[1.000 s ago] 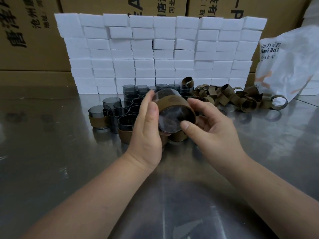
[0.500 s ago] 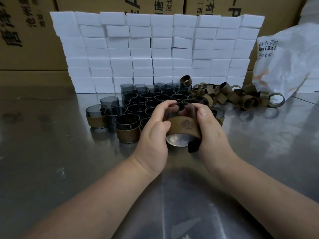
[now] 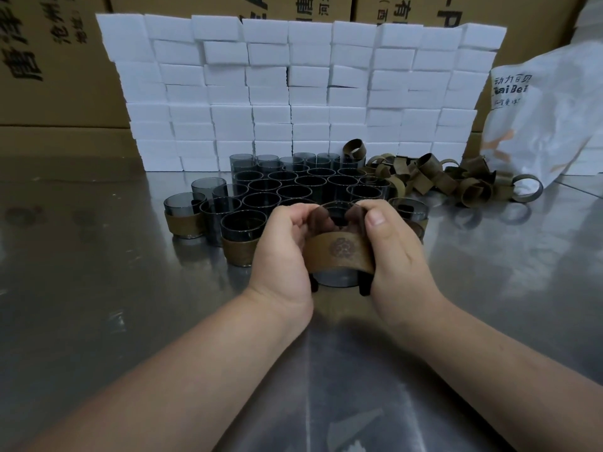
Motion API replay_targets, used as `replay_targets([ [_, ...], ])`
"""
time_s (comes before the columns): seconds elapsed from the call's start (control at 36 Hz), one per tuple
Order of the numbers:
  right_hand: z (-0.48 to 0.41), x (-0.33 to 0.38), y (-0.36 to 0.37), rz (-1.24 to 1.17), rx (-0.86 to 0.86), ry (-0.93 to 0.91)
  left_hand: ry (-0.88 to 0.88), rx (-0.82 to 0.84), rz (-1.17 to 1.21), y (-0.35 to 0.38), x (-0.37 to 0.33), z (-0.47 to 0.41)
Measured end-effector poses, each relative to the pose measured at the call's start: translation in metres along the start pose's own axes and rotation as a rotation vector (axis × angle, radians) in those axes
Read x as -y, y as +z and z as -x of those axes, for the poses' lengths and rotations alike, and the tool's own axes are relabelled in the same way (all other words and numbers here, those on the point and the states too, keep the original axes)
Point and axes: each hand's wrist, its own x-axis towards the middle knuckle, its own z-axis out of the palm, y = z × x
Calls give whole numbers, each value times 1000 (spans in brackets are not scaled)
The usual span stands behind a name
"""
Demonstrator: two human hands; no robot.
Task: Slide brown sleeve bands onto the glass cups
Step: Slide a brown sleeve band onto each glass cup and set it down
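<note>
Boxes (image 3: 293,93): white stack walls off the steel table (image 3: 98,305).
Bag (image 3: 548,119): print reads "BaiBe…" — the rest unreadable.
Hands: left hand (image 3: 280,256) and right hand (image 3: 398,259) curl tight around one upright cup (image 3: 336,278), low on the table.
Band (image 3: 339,252): stamped emblem — seems seated; next, likely park it beside finished cups.

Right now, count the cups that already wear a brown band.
4, maybe more hidden: one in both hands, left hand and right hand, cup; one far left; one just left of the hands; one behind the right hand.
</note>
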Motion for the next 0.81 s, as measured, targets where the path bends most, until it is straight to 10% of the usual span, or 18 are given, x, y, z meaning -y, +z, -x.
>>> replay_targets([
  [0.81,4,4,0,57,34,11,-40,-175,-134,-3,2,-9],
])
